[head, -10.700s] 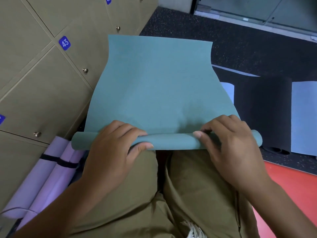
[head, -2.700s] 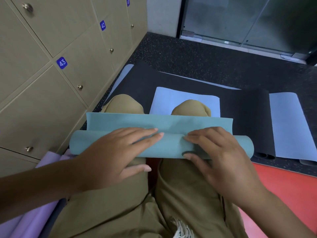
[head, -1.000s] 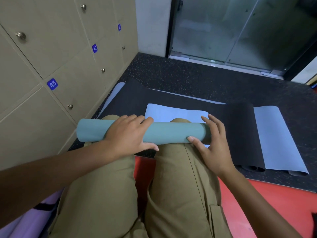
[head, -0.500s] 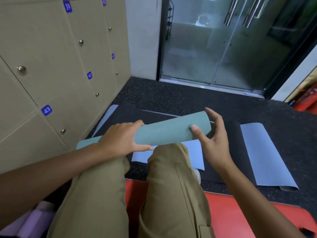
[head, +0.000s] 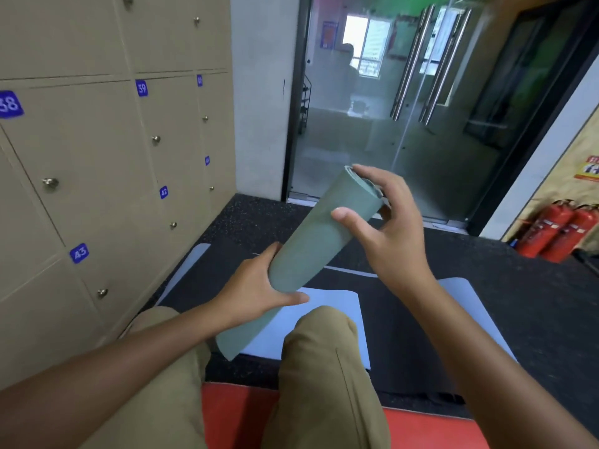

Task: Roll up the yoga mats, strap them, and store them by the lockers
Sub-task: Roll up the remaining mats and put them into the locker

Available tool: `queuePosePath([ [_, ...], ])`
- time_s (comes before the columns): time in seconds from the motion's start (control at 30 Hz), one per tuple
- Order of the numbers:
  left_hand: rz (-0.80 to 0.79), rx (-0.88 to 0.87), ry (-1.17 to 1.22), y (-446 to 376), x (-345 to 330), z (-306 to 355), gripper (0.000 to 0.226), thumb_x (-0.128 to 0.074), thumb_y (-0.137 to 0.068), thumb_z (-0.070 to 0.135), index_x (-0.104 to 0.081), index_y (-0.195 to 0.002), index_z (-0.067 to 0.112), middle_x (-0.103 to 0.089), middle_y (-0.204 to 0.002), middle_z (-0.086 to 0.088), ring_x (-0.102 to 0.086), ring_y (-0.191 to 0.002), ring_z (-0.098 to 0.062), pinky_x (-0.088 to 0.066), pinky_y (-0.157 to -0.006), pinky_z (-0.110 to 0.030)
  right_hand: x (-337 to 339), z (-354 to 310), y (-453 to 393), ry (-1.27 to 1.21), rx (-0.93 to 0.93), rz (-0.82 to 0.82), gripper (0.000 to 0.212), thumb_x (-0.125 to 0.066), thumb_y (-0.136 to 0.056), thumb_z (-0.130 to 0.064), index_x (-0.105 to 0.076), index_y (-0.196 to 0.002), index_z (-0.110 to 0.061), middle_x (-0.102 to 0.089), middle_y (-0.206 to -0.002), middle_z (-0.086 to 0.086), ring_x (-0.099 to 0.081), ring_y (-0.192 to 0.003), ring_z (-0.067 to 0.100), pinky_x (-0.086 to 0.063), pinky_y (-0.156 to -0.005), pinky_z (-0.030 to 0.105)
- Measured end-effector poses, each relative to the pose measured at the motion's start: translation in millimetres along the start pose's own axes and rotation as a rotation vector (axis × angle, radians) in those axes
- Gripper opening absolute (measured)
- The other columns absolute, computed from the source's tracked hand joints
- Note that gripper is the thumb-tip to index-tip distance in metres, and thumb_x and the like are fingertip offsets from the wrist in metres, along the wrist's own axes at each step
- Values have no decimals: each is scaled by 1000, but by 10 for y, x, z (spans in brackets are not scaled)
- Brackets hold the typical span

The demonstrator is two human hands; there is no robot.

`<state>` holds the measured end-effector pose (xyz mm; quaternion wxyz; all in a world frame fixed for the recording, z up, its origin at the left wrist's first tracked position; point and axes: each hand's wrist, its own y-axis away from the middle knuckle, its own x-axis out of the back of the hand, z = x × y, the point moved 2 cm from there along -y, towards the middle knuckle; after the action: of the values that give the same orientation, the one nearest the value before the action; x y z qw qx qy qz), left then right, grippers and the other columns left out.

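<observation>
The rolled green yoga mat (head: 311, 251) is held off the floor at a steep tilt, its near end low by the person's left knee and its far end raised up and to the right, in front of the glass door (head: 372, 102). The left hand (head: 256, 293) grips the roll around its lower half, fingers curled behind it and thumb lying across the near side. The right hand (head: 385, 228) holds the upper end, thumb pressing on the roll's near face and fingers spread around the open end, where the spiral of layers shows. The two hands are apart along the roll, each clamped on it. No strap is visible on the roll. Below it, on the dark speckled floor, a black mat (head: 405, 319) lies flat with a pale blue mat (head: 327, 319) spread on top of it, and another pale blue mat (head: 470, 303) shows to the right. The person's knees in khaki trousers (head: 324, 377) sit in the near foreground over a red surface (head: 233, 416). The beige lockers (head: 97, 157) with blue number tags stand along the left wall, and red fire extinguishers (head: 560, 234) stand at the far right.
</observation>
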<state>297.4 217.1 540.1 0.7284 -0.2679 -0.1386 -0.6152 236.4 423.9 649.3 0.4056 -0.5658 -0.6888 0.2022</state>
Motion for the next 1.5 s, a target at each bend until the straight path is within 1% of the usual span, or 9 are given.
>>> queuePosePath([
  [0.2, 15, 33, 175, 278, -224, -1, 78, -96, -60, 48, -56, -126, 42, -67, -111, 24, -65, -101, 1, -55, -83, -31, -87, -179, 101, 30, 54, -73, 55, -85, -77, -38, -64, -126, -25, -56, -121, -3, -53, -121, 8, -45, -95, 19],
  [0.4, 125, -79, 337, 311, -298, 291, 69, -83, -59, 58, -57, -117, 30, -67, -100, 15, -65, -89, -9, -54, -73, -26, -126, -247, 214, -4, 19, -91, 54, -89, -69, -40, -62, -117, -35, -56, -118, -2, -55, -115, 7, -43, -87, 11],
  [0.57, 166, -195, 357, 221, -275, 488, 60, -72, -71, 62, -57, -117, 26, -69, -93, 14, -63, -79, -8, -49, -66, -25, -142, -194, 322, -46, -44, -95, 60, -90, -62, -50, -60, -113, -42, -54, -115, -6, -54, -114, 9, -46, -91, 18],
  [0.67, 134, -194, 315, 146, -329, 567, 52, -68, -74, 64, -57, -112, 29, -68, -89, 16, -63, -76, -8, -47, -64, -26, -54, -85, 368, -41, -109, -103, 60, -85, -63, -54, -59, -116, -41, -52, -112, -11, -55, -109, 8, -47, -91, 19],
  [0.77, 78, -193, 213, 84, -454, 555, 48, -67, -73, 69, -54, -106, 36, -67, -85, 11, -64, -77, -13, -51, -67, -39, 126, 44, 453, -27, -189, -131, 61, -82, -68, -51, -59, -122, -35, -53, -110, -7, -54, -98, 5, -47, -82, 15],
  [0.87, 15, -189, 97, 29, -640, 488, 53, -65, -72, 74, -53, -108, 38, -68, -90, 13, -65, -81, -9, -54, -71, -44, 381, 179, 627, -27, -311, -200, 62, -87, -76, -37, -57, -129, -32, -57, -115, -2, -59, -101, 12, -53, -84, 23],
  [0.97, -67, -168, 30, 15, -883, 397, 59, -62, -70, 79, -51, -116, 43, -68, -97, 17, -65, -88, -6, -55, -75, -42, 684, 307, 851, -10, -419, -267, 60, -87, -81, -25, -56, -132, -32, -59, -120, -6, -63, -105, 11, -53, -86, 24],
  [1.23, -176, -76, -65, 142, -1333, 0, 72, -47, -65, 94, -48, -114, 42, -66, -98, 17, -64, -88, -9, -55, -74, -37, 1397, 628, 1470, 162, -642, -326, 50, -81, -85, -35, -60, -130, -32, -62, -125, -13, -64, -110, 11, -55, -91, 28],
  [1.5, -204, -82, -150, 131, -1471, 4, 71, -40, -64, 95, -46, -109, 41, -62, -93, 18, -60, -83, -8, -49, -68, -35, 2158, 1229, 2255, 440, -913, -454, 39, -80, -87, -38, -65, -122, -29, -68, -115, -12, -67, -98, 3, -55, -89, 27],
])
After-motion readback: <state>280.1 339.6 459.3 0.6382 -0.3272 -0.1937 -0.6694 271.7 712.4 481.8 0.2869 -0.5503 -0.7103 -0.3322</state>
